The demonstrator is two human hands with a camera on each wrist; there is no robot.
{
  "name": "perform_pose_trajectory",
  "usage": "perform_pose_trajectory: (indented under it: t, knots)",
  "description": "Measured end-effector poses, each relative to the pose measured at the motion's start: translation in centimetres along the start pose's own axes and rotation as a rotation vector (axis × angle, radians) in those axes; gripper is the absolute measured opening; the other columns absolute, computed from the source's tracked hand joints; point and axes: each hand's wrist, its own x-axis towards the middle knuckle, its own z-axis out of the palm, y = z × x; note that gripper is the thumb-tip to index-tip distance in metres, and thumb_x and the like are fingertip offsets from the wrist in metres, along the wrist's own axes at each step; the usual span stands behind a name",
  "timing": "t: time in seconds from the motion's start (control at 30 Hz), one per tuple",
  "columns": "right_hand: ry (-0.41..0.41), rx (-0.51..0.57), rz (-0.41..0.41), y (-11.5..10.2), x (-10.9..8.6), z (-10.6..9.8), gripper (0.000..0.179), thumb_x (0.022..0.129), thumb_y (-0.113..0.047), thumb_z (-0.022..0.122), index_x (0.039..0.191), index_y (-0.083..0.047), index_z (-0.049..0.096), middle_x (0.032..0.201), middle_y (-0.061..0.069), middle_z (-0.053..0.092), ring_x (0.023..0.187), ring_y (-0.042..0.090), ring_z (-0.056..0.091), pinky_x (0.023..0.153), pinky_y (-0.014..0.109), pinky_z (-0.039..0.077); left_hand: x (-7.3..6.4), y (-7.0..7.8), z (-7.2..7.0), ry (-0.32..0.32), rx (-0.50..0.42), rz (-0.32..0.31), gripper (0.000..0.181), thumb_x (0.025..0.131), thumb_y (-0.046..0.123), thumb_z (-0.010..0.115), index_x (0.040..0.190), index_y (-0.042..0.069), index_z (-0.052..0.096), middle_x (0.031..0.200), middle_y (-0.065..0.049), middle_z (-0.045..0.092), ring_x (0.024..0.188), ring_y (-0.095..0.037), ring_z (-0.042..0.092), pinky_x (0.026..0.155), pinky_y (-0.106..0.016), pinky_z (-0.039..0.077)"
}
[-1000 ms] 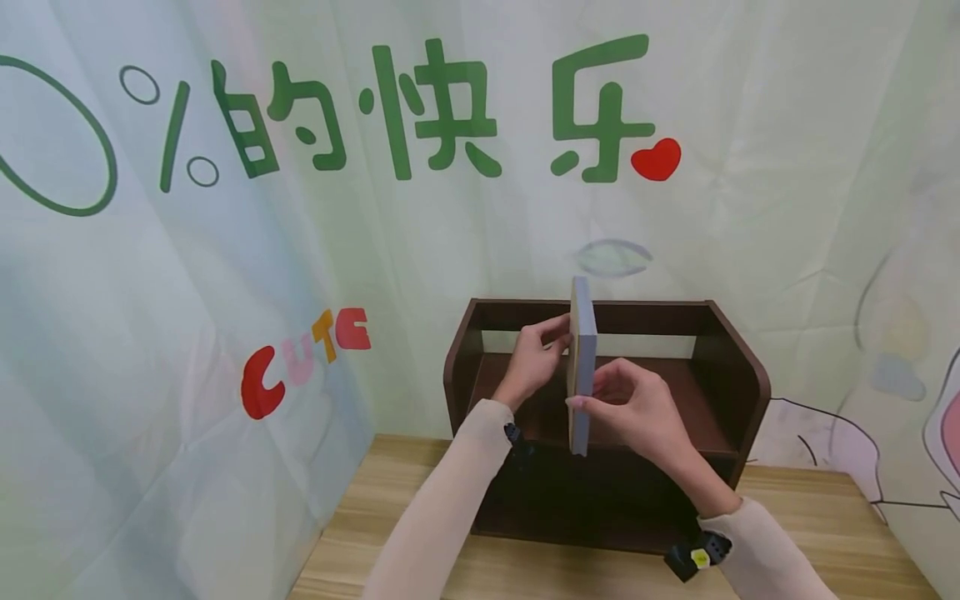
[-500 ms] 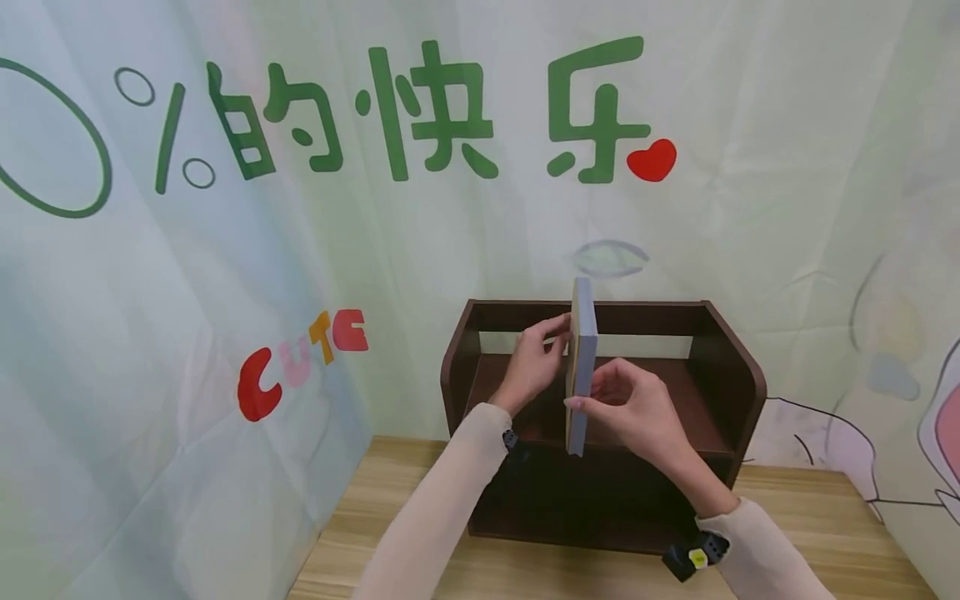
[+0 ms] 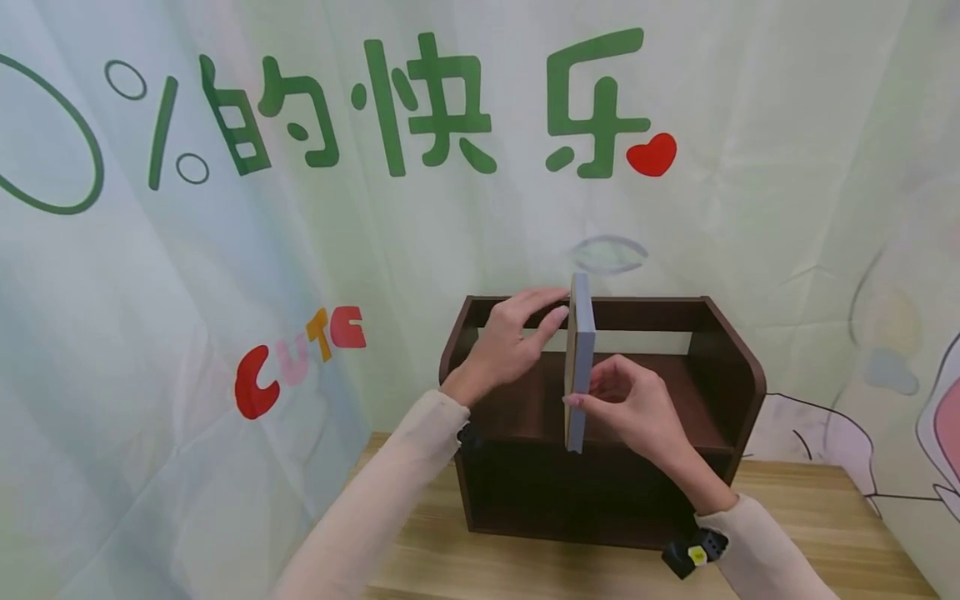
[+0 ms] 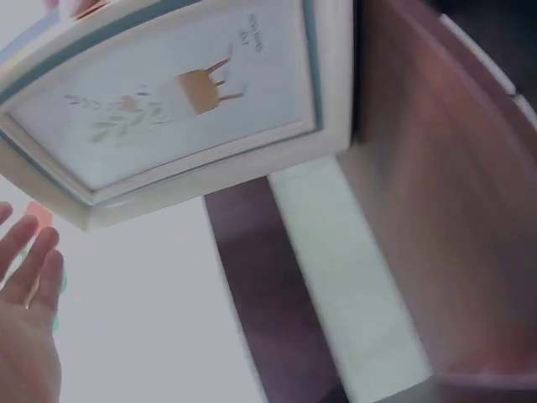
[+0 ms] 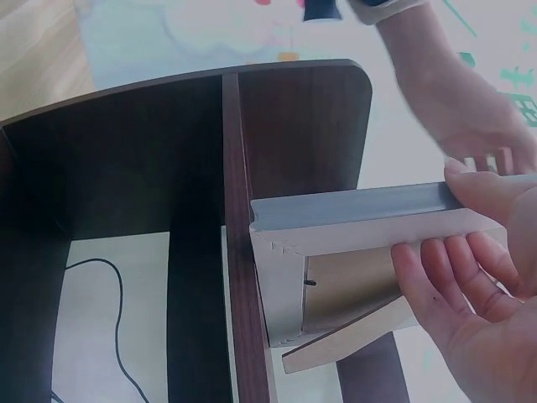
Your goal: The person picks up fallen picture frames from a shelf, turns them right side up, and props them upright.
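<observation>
A picture frame (image 3: 581, 358) with a pale blue-grey edge stands upright, edge-on in the head view, over the upper shelf of a dark brown desk shelf (image 3: 517, 417). My right hand (image 3: 637, 408) pinches its near edge, thumb on the left face and fingers behind. The left wrist view shows the frame's front (image 4: 201, 101), with a potted-plant print. Its back has a wooden support leg (image 5: 348, 336), partly swung out, below my right fingers. My left hand (image 3: 510, 337) is beside the front face, fingers loosely extended and holding nothing; the left wrist view shows a gap.
The shelf stands on a wood-grain table (image 3: 465, 567) against a printed curtain (image 3: 750, 208). Its lower compartment (image 3: 577, 492) is dark, with a thin black cable (image 5: 119, 311) behind it. The side panel (image 3: 727, 375) rises to the right.
My left hand has moved left and slightly up, drawing off the frame's front, and its fingers have spread. My right hand and the frame have stayed in place.
</observation>
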Motion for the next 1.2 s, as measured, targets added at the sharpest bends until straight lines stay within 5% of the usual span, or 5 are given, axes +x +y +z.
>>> perform_pose_trajectory:
  t: [0.37,0.67,0.9,1.03,1.2]
  knots:
    - [-0.003,0.014,-0.018,0.2,0.1,0.1,0.030,0.086,-0.025,0.088,0.104,-0.009,0.070,0.096,0.007,0.077,0.086,0.016,0.076,0.080,0.020,0.060,0.2,1.2,-1.4,-0.186,0.111,0.180,0.060,0.098,0.031,0.076,0.151,0.009,0.057,0.157,-0.010,0.057,0.146,-0.022,0.056,0.120,-0.035,0.047]
    - [-0.008,0.006,-0.042,0.6,0.1,-0.2,0.029,0.088,-0.027,0.087,0.106,-0.011,0.070,0.099,0.005,0.077,0.088,0.013,0.075,0.083,0.020,0.060,0.0,1.3,-0.7,-0.150,0.027,0.217,0.057,0.097,0.023,0.077,0.148,0.005,0.060,0.155,-0.013,0.059,0.148,-0.023,0.054,0.121,-0.033,0.045]
    - [0.035,0.009,-0.067,2.2,-0.4,-1.2,0.020,0.107,-0.028,0.062,0.114,-0.012,0.073,0.107,0.007,0.079,0.093,0.014,0.075,0.085,0.018,0.059,-0.6,1.4,-0.3,-0.092,-0.010,0.193,0.053,0.097,0.021,0.078,0.144,0.003,0.063,0.151,-0.013,0.063,0.146,-0.023,0.056,0.119,-0.032,0.047]
    - [0.141,-0.134,-0.129,3.2,0.1,-1.0,0.017,0.100,-0.022,0.074,0.111,-0.010,0.073,0.102,0.006,0.079,0.088,0.012,0.073,0.082,0.010,0.055,-0.5,1.5,-0.2,-0.079,-0.018,0.183,0.051,0.097,0.020,0.077,0.144,0.004,0.063,0.151,-0.013,0.063,0.146,-0.024,0.056,0.119,-0.033,0.047]
    - [0.141,-0.241,-0.205,4.3,0.8,0.3,0.022,0.088,-0.005,0.084,0.107,-0.004,0.073,0.096,0.009,0.077,0.084,0.020,0.075,0.079,0.031,0.066,-0.8,1.5,0.0,-0.078,-0.005,0.161,0.051,0.098,0.021,0.076,0.144,0.005,0.062,0.152,-0.013,0.062,0.146,-0.023,0.056,0.120,-0.032,0.046]
